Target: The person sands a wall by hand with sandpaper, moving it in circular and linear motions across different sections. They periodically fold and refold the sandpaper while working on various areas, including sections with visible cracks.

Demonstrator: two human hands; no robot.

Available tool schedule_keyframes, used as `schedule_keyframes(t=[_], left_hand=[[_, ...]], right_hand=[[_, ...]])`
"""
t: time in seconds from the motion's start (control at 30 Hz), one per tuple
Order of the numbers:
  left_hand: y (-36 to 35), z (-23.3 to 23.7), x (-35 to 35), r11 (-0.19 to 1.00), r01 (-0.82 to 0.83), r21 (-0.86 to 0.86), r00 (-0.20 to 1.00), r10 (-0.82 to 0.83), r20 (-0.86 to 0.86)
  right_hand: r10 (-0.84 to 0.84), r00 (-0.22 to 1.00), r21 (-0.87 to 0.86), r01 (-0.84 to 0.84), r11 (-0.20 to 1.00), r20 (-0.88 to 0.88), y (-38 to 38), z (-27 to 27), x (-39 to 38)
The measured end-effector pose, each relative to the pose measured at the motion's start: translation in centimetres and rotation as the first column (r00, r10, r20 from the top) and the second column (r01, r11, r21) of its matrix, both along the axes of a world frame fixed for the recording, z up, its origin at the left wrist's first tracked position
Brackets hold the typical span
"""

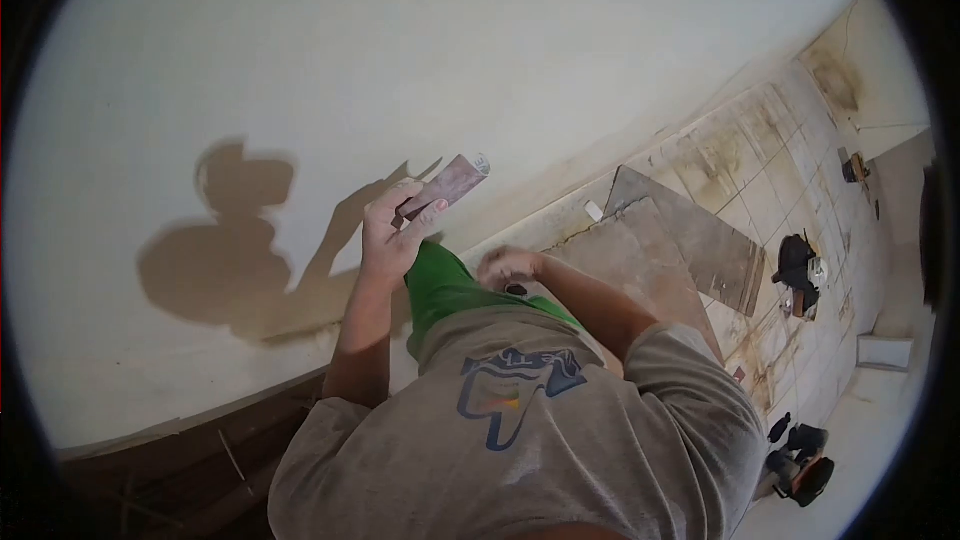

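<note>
Fingers (392,202) of the left hand (388,235) are pinched shut on the near end of a sandpaper strip (452,180), with the thumb laid against one face and the other fingers curled over the opposite one. The reddish-brown strip sticks out past the fingertips, and its long axis runs away from the palm, up and toward the person's right. Its curled free end is the part farthest from the hand. It is held up in front of the pale wall (420,50), close to it, but from this angle I cannot tell whether the grit touches the plaster. The hand's shadow (250,240) falls on the wall just to its left.

The right hand (505,265) is lower and well apart from the strip, near the knee of the green shorts (445,290). It is blurred and looks loosely curled, and I cannot tell whether anything is in it. Of the two, the left hand is the one at the wall.

Beyond the right forearm, tile slabs (690,240) lie stacked on the stained tiled floor (770,180), and a power tool (800,465) sits farther off by the person's right side.
</note>
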State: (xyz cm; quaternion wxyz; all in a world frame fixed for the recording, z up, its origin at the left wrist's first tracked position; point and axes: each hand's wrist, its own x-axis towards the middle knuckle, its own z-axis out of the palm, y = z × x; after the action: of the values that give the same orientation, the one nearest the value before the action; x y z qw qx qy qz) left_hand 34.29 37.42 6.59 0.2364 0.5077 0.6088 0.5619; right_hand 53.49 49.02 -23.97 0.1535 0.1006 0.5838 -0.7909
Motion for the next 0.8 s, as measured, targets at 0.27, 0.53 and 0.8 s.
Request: schedule_keyframes(t=[0.27,0.53,0.8], left_hand=[[-1.5,0.7,2.3,0.997,0.006,0.071,0.934,-0.031,0.357],[0.8,4.4,0.1,0.982,-0.010,0.187,0.950,-0.049,0.308],[-3.3,1.3,-3.4,0.998,0.010,0.060,0.936,-0.031,0.352]], right_hand=[[-0.420,0.810,-0.447,0.223,0.866,-0.409,0.4,20.9,-2.1],[-0.646,0.028,-0.077,0.988,0.135,-0.763,-0.6,30.7,-2.3],[0.144,-0.268,-0.303,0.786,-0.539,-0.953,13.4,40.1,-6.9]])
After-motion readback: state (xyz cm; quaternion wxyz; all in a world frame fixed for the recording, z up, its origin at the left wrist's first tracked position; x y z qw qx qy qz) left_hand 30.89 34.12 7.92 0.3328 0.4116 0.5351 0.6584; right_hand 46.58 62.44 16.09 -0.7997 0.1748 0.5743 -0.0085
